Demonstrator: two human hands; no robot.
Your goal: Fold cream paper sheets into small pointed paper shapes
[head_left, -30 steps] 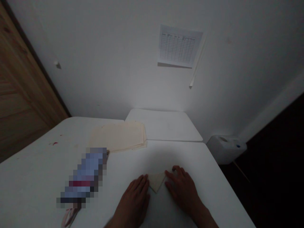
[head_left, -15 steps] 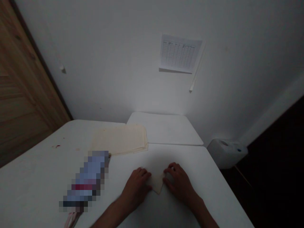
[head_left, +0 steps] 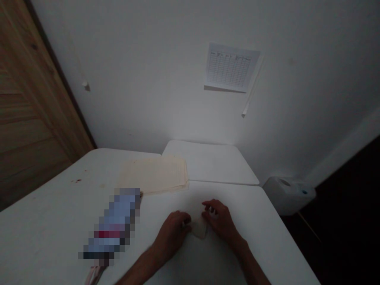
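Note:
A small folded piece of cream paper [head_left: 199, 228] lies on the white table [head_left: 53, 221] near its front middle. My left hand [head_left: 173, 234] rests on the paper's left side with its fingers curled and pinching the paper's edge. My right hand [head_left: 219, 219] is on the paper's right side, fingers bent and pressed onto its upper corner. Much of the paper is hidden under both hands.
A stack of cream sheets [head_left: 154, 174] lies farther back on the table. A blurred-out object [head_left: 111, 225] lies to the left. A second white table [head_left: 210, 162] stands against the wall, with a printed sheet [head_left: 230, 67] above. A white container [head_left: 289, 194] sits on the floor right.
Both hands have drawn closer together and curled from flat to bent over the paper. The visible paper has shrunk from a broad triangle to a small piece.

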